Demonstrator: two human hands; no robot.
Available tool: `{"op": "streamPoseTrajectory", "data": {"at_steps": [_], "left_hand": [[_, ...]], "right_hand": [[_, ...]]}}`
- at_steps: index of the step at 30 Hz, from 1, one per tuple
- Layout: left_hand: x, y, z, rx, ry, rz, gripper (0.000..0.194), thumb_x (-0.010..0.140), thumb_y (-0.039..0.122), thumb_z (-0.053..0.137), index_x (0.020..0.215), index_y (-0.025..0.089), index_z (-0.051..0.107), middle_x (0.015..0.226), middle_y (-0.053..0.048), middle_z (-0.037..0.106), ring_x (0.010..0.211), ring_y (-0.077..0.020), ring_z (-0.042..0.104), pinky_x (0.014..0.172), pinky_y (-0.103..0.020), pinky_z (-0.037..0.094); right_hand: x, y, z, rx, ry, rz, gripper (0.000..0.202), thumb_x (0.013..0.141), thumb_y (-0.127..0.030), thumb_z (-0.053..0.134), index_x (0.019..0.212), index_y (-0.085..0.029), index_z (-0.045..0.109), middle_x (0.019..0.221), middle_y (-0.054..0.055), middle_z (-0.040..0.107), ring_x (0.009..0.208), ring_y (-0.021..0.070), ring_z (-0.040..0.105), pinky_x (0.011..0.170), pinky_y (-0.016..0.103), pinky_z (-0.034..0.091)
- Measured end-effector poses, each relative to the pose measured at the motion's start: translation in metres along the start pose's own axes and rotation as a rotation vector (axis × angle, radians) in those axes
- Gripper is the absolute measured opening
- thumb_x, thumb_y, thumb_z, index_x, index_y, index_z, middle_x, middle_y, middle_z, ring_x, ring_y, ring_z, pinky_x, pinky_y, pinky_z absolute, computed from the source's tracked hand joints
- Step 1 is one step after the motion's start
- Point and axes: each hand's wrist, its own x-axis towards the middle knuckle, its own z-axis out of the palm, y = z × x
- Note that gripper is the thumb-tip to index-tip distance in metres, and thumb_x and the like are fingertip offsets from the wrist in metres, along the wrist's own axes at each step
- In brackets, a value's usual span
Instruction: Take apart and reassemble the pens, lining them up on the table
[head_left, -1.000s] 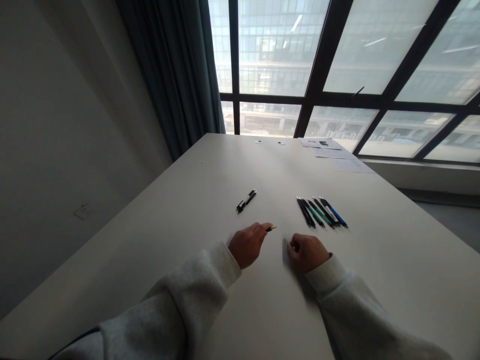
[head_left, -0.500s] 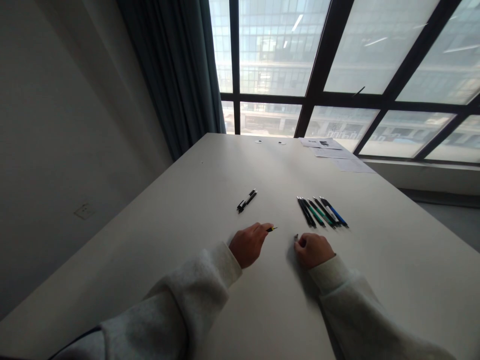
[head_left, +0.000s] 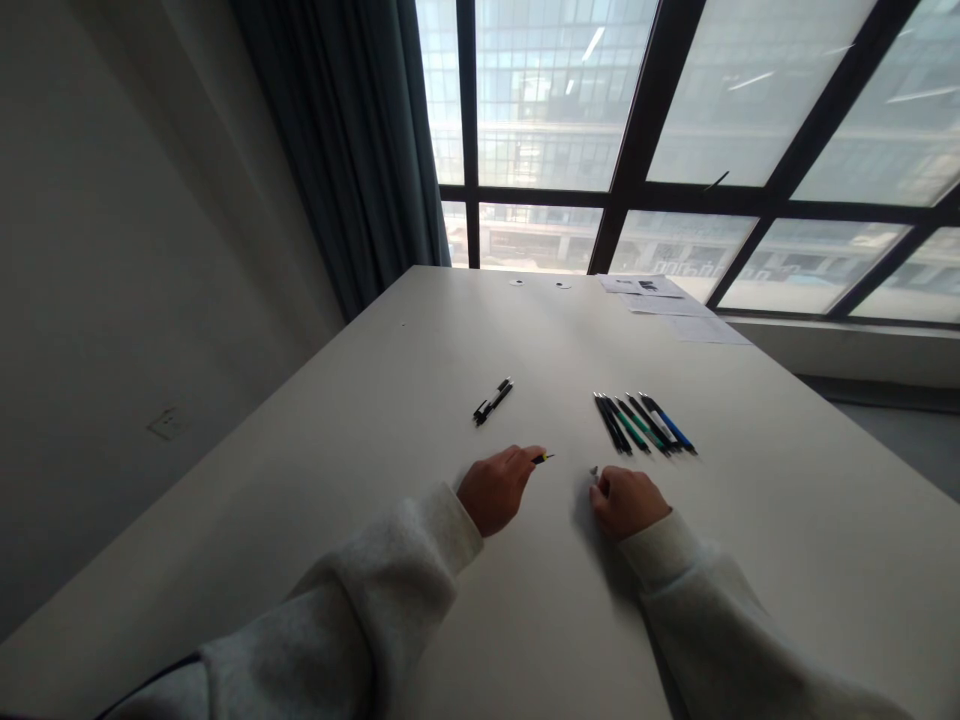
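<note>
My left hand (head_left: 493,490) is closed in a pinch on a slim pen (head_left: 539,459). Only its front end shows, black and yellow with a thin dark point facing right; the rest is hidden in the fingers. Across a small gap, my right hand (head_left: 631,502) is curled shut, with a small grey tip (head_left: 593,471) sticking out by the thumb. What that tip belongs to is covered by the hand. Beyond my right hand lies a row of several pens (head_left: 628,426), black, green and blue. Two black pens (head_left: 493,402) lie side by side beyond my left hand.
Sheets of paper (head_left: 651,296) lie at the far right edge of the white table (head_left: 360,420). Two small white discs with dark spots rest near its far edge. A dark curtain (head_left: 360,150) and a large window stand behind the table.
</note>
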Motion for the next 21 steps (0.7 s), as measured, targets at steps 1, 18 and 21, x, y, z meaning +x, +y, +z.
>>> {"op": "streamPoseTrajectory", "data": {"at_steps": [1,18,21], "left_hand": [[0.0000,-0.0002,0.0001,0.001,-0.002,0.000,0.028,0.098,0.022,0.036,0.120,0.021,0.053,0.097,-0.004,0.066,0.085,-0.0161,0.065,0.076,-0.029,0.054],[0.0004,0.0004,-0.0016,0.000,-0.005,0.010,0.029,0.099,0.023,0.034,0.119,0.020,0.053,0.096,-0.005,0.066,0.084,-0.0156,0.065,0.076,-0.028,0.054],[0.0002,0.0002,-0.0011,0.001,-0.011,0.006,0.028,0.099,0.023,0.034,0.119,0.020,0.053,0.097,-0.005,0.066,0.086,-0.0156,0.065,0.078,-0.028,0.055]], "right_hand": [[0.0001,-0.0001,0.0001,-0.001,-0.001,0.000,0.014,0.080,-0.025,0.058,0.075,-0.017,0.069,0.080,0.010,0.073,0.077,0.0231,0.065,0.060,0.029,0.032],[-0.0004,0.0022,0.0004,-0.006,-0.008,-0.019,0.008,0.082,-0.018,0.061,0.079,-0.014,0.067,0.080,0.013,0.072,0.077,0.0236,0.066,0.060,0.028,0.033],[0.0000,0.0041,-0.0010,-0.015,-0.020,-0.022,0.009,0.082,-0.019,0.062,0.078,-0.014,0.068,0.080,0.013,0.073,0.078,0.0237,0.066,0.060,0.028,0.033]]}}
